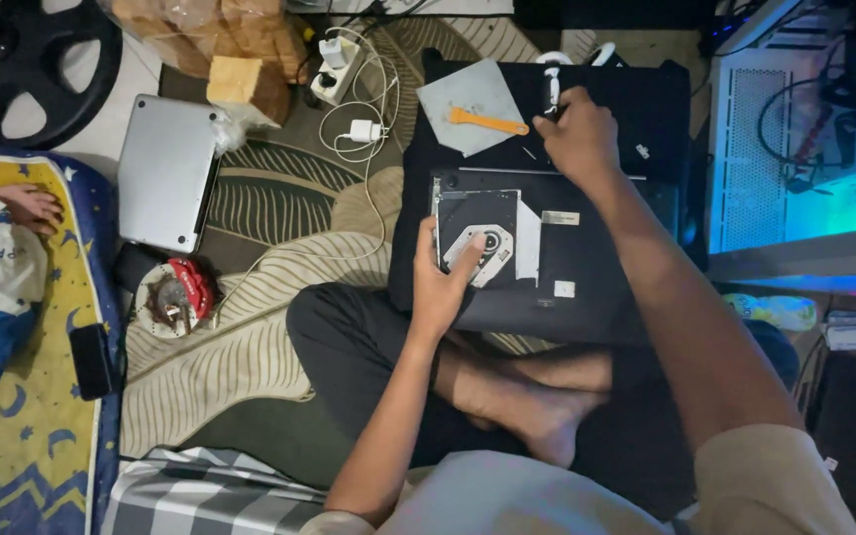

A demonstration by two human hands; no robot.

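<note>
You're sitting cross-legged on a patterned rug [279, 337], and a big dark laptop [587, 287] is lying bottom-up across your knees and the floor in front of you. To the far right a computer case [795, 159] is glowing blue; on the left a blue and yellow mat [42, 416] is running down the edge of view, with another person's hand [30, 206] resting on it. A closed silver laptop [165, 170] is lying on the rug beyond that.

Now to the work: the disc drive [482, 238] is sitting in the open bay at the left side of the dark laptop, its round hub showing. Your left hand [445, 282] is pressing on it, thumb at the drive's left edge and fingers spread over the hub, so that grip is clamped on the drive. Your right hand [579, 134] is reaching past the far edge of the drive bay, its grip closed around a slim black-and-white screwdriver [552, 94] that's standing nearly upright.

Just left of that hand, a grey sheet [468, 104] is lying on the laptop with an orange pry tool [487, 121] on top of it. Farther left, a white charger [364, 130] and its cable are trailing over the rug.
</note>
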